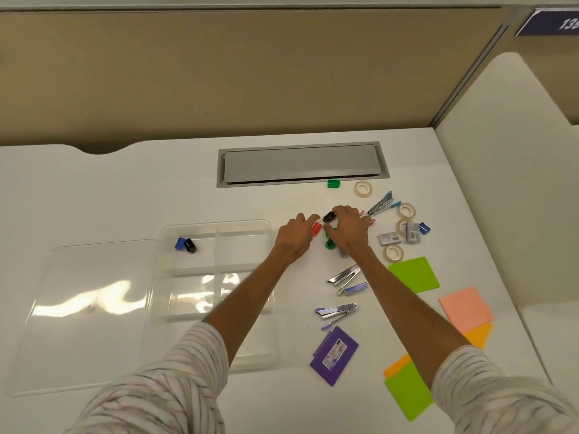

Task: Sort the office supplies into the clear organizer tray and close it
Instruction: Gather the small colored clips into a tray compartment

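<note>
White desk [125, 189], beige partition [219, 73] behind, your left hand [294, 238] pinches red sharpener [316, 228], right hand [350, 228] grips black sharpener [329, 217], stapler [380, 204] near.

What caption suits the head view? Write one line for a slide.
Left hand pinches a red sharpener, right hand a black sharpener, beside the open clear organizer tray.

Bare bench [125, 189] lies open beyond the clear organizer tray [216, 223]; staplers [344, 274], tape rolls [362, 188] and sticky notes [413, 274] crowd the right side.
</note>
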The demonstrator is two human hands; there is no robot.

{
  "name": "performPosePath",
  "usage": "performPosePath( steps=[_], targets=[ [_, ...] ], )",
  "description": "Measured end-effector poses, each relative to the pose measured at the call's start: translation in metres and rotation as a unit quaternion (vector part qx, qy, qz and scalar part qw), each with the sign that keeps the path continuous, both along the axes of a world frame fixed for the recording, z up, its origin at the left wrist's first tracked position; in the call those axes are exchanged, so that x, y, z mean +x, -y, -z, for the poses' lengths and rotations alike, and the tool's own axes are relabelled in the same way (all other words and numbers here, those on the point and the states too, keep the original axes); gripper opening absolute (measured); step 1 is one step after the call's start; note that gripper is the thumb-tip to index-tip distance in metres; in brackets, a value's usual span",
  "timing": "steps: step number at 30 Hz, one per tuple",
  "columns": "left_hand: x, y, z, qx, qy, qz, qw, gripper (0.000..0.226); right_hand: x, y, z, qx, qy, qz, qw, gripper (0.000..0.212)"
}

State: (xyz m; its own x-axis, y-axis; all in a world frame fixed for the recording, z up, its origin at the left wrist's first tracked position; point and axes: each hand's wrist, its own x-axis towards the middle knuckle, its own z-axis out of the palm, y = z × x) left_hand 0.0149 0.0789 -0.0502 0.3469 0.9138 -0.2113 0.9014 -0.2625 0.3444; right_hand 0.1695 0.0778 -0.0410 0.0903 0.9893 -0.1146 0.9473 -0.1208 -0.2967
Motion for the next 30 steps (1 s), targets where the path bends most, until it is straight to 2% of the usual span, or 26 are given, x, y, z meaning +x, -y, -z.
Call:
performPosePath(
  steps=[4, 12, 24, 30],
  targets=[
    [0.0, -0.003, 0.003, 0.009, -0.006, 0.002, 1.0, 0.037, 0.002, -0.002, 0.005, 0.015, 0.007, -0.003, 1.0, 0.04],
    [-0.016, 0.003, -0.015, 0.031, 0.017, -0.03, 0.999, 0.036, -0.006, 0.004, -0.011, 0.026, -0.012, 0.004, 1.0, 0.039],
    [-0.059, 0.03, -0.079, 0.127, 0.071, -0.05, 0.988, 0.037, -0.047, 0.026, -0.062, 0.093, -0.031, -0.014, 0.995, 0.035],
    [-0.103, 0.045, -0.097, 0.143, 0.063, -0.07, 0.985, 0.036, -0.084, 0.035, -0.08, 0.115, -0.051, -0.027, 0.992, 0.036]
  ],
)
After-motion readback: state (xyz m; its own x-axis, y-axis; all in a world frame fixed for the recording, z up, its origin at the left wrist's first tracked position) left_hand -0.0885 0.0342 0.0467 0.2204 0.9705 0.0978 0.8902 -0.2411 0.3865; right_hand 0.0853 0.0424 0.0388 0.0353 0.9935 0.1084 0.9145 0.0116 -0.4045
